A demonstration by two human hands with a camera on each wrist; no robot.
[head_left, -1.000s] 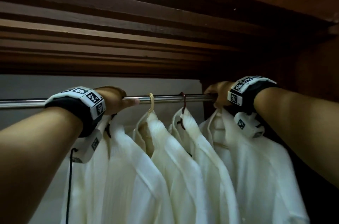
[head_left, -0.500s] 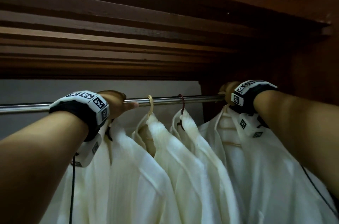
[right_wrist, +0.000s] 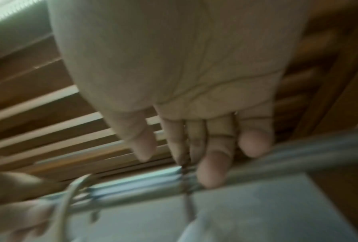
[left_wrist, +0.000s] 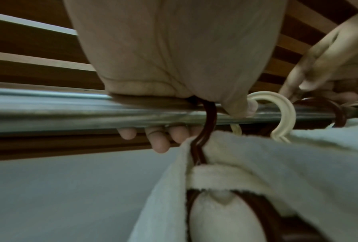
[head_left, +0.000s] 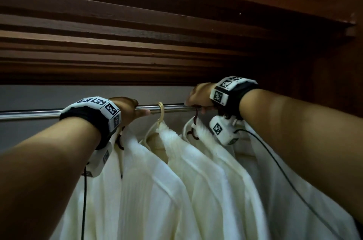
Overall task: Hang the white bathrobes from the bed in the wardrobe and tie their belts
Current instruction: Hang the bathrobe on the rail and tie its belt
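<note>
Left hand point(head_left: 127, 109) wraps metal rail point(head_left: 172, 107), fingers point(left_wrist: 159, 139) curled over top and down behind it, thumb along front; dark hanger hook point(left_wrist: 208, 117) passes under its palm. Cream hanger hook point(head_left: 160, 109) just beyond thumb tip. Right hand point(head_left: 199, 95) farther along rail, fingers on second dark hanger hook point(head_left: 196, 115); wrist view blurred, grip cannot tell. White bathrobes point(head_left: 157, 180) hang side by side below both hands.

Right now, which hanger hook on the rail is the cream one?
The cream hook hangs free on the rail between both hands. The other visible hooks are dark brown: one under the left hand, one at the right hand.
</note>
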